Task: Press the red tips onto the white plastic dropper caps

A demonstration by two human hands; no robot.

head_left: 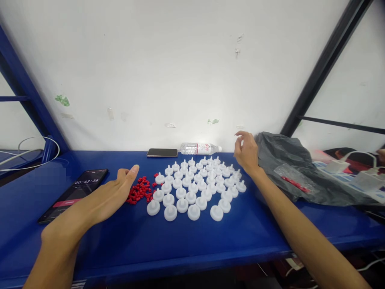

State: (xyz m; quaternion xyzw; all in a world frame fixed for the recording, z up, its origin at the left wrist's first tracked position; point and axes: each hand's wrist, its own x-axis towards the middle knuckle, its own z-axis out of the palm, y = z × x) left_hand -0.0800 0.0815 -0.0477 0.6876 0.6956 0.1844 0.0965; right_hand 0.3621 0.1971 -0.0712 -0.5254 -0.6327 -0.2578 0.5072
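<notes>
Caps of white plastic [193, 188] stand tips-up on the blue table [180, 249]. Just left of the caps lies a heap of red pieces [139, 192]; farther left is the left hand [112, 196], the hand nearer that heap. Its thumb is spread, but its palm is hidden, so I cannot tell whether it holds anything. At the caps' far right edge hangs the right hand [247, 152], fingers loosely bent, thumb apart, nothing visible between. Behind the caps a clear bottle [188, 148] lies lengthwise left to right, contents unclear. Right of the caps are a dark bag [275, 146], contents hidden, and a clear packet [282, 170] holding red items [296, 184].
</notes>
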